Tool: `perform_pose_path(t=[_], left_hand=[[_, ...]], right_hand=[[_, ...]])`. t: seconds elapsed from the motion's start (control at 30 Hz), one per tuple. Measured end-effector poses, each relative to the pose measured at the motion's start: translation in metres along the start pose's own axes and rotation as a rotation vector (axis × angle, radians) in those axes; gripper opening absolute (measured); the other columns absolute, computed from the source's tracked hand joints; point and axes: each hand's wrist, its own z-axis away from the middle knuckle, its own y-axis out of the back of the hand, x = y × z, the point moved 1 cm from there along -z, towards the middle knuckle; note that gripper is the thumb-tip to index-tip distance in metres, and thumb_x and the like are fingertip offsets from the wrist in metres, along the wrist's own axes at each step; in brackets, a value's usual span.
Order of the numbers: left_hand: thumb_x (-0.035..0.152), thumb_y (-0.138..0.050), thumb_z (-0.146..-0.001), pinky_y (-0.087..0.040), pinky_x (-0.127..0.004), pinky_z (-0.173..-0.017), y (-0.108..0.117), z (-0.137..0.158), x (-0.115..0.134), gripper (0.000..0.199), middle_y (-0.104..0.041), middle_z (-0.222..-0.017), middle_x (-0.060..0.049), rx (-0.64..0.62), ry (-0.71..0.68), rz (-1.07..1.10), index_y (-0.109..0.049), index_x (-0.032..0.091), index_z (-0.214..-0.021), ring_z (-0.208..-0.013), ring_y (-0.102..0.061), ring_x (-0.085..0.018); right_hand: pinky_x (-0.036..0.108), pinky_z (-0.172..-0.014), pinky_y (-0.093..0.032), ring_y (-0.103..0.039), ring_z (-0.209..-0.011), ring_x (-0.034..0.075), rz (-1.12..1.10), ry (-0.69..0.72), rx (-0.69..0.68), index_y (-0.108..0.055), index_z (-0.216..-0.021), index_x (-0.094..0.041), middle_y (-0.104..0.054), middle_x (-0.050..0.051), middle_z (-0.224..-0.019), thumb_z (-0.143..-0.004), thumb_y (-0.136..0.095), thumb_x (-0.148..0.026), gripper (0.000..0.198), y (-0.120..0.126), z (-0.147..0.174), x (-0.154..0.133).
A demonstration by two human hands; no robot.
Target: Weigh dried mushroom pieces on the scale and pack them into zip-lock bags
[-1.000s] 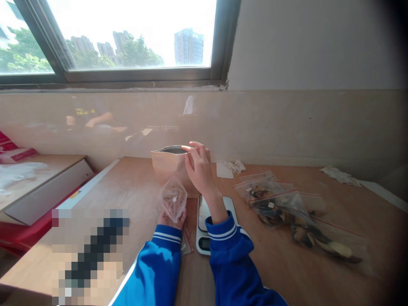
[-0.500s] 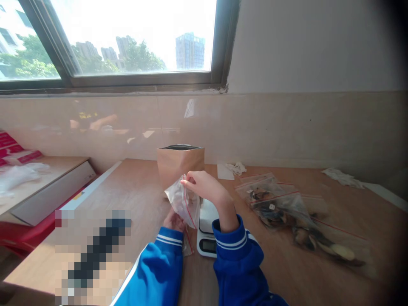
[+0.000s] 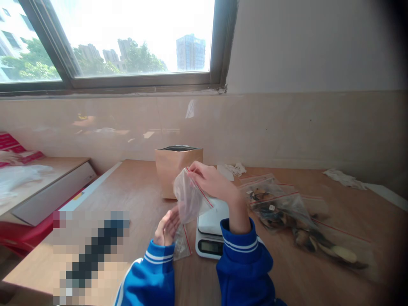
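See-through bag hangs from the right hand, left hand open beside it

The brown table [image 3: 140, 204] fills much of the lower frame. On its right side lie several filled bags [image 3: 274, 212], overlapping, with dark and tan pieces inside. The paper bag [image 3: 172, 168] stands upright near the centre, its mouth parted at the top. Just below and to the right of it sits a white scale [image 3: 207, 227], partly hidden by the right sleeve [image 3: 245, 263]; its display [image 3: 208, 246] is too blurred to read.

The see-through bag [image 3: 189, 204] is the thing that has shifted. A second ago it sat in the left hand [image 3: 167, 225] while the right reached to the paper bag's rim; now it is tilted in the centre of the frame, in front of the paper bag's lower right part. The right hand [image 3: 208, 176] therefore carries it, leaving the left less occupied. Whether it has anything inside is unclear.

The right hand comes in from the lower right, wrist bent, thumb and fingers pinching the bag's top edge. The left hand points up, fingers stretched and gripping nothing; whether its fingertips touch the bag cannot be told. A flat bag [image 3: 182, 248] lies beside its wrist.
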Motion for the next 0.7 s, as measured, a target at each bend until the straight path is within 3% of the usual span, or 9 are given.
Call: perform_pose_path(t=[0.1, 0.17, 0.27, 0.4, 0.47, 0.53, 0.63, 0.7], left_hand=[[0.053, -0.075, -0.063, -0.054, -0.033, -0.087, -0.005, 0.000, 0.015, 0.049, -0.074, -0.101, -0.012, 0.196, -0.045, -0.106, -0.072, 0.016, -0.095, -0.095, -0.070, -0.025], [0.055, -0.079, -0.056, -0.057, -0.027, -0.067, -0.013, 0.002, 0.029, 0.057, -0.074, -0.086, -0.009, 0.236, -0.145, -0.155, -0.069, 0.014, -0.095, -0.074, -0.071, -0.020], [0.054, -0.083, -0.049, -0.050, -0.020, -0.045, -0.022, 0.009, 0.049, 0.061, -0.065, -0.065, 0.001, 0.341, -0.293, -0.212, -0.065, 0.014, -0.091, -0.051, -0.063, -0.012], [0.062, -0.075, -0.058, -0.038, -0.017, -0.031, -0.024, 0.024, 0.069, 0.058, -0.060, -0.067, 0.004, 0.502, -0.542, -0.449, -0.060, 0.017, -0.092, -0.043, -0.055, -0.010], [0.064, -0.069, -0.064, -0.034, -0.017, -0.029, -0.019, 0.028, 0.073, 0.054, -0.059, -0.068, 0.005, 0.537, -0.616, -0.571, -0.057, 0.019, -0.091, -0.038, -0.051, -0.008], [0.064, -0.062, -0.070, -0.032, -0.018, -0.029, -0.010, 0.028, 0.072, 0.050, -0.058, -0.068, 0.006, 0.531, -0.584, -0.619, -0.051, 0.021, -0.092, -0.033, -0.048, -0.008], [0.056, -0.056, -0.078, -0.033, -0.018, -0.033, 0.009, 0.020, 0.063, 0.039, -0.061, -0.070, 0.005, 0.498, -0.365, -0.661, -0.044, 0.023, -0.093, -0.033, -0.049, -0.009], [0.047, -0.058, -0.078, -0.035, -0.020, -0.035, 0.022, 0.012, 0.058, 0.031, -0.063, -0.074, 0.002, 0.488, -0.271, -0.706, -0.048, 0.022, -0.094, -0.036, -0.050, -0.010]], right_hand=[[0.022, -0.064, -0.043, -0.063, -0.070, 0.012, -0.051, 0.022, -0.118, -0.056, -0.089, -0.020, -0.069, -0.001, -0.077, -0.096, -0.043, -0.027, 0.016, 0.000, 0.003, -0.001], [0.021, -0.060, -0.043, -0.062, -0.066, 0.012, -0.035, 0.012, -0.162, -0.055, -0.086, -0.020, -0.068, -0.001, -0.074, -0.095, -0.046, -0.026, 0.014, -0.001, 0.003, -0.001], [0.021, -0.054, -0.043, -0.062, -0.061, 0.012, -0.040, -0.031, -0.228, -0.052, -0.083, -0.020, -0.067, -0.002, -0.069, -0.093, -0.048, -0.023, 0.011, -0.007, 0.003, 0.001], [0.020, -0.045, -0.043, -0.059, -0.046, 0.011, -0.169, -0.108, -0.426, -0.051, -0.092, -0.020, -0.064, -0.005, -0.061, -0.093, -0.043, -0.018, 0.009, -0.020, 0.000, 0.006], [0.020, -0.046, -0.043, -0.060, -0.048, 0.012, -0.137, -0.104, -0.422, -0.054, -0.092, -0.019, -0.064, -0.004, -0.060, -0.092, -0.045, -0.020, 0.009, -0.024, -0.001, 0.005], [0.021, -0.052, -0.044, -0.064, -0.060, 0.014, -0.024, -0.096, -0.318, -0.058, -0.092, -0.018, -0.067, 0.000, -0.068, -0.090, -0.051, -0.026, 0.011, -0.022, -0.002, 0.002], [0.023, -0.060, -0.044, -0.065, -0.076, 0.016, 0.098, -0.142, -0.191, -0.063, -0.097, -0.018, -0.070, 0.005, -0.086, -0.090, -0.053, -0.035, 0.021, -0.008, 0.002, 0.007], [0.024, -0.066, -0.045, -0.065, -0.082, 0.017, 0.111, -0.212, -0.152, -0.064, -0.101, -0.018, -0.071, 0.007, -0.094, -0.092, -0.050, -0.036, 0.024, 0.006, 0.006, 0.023]])
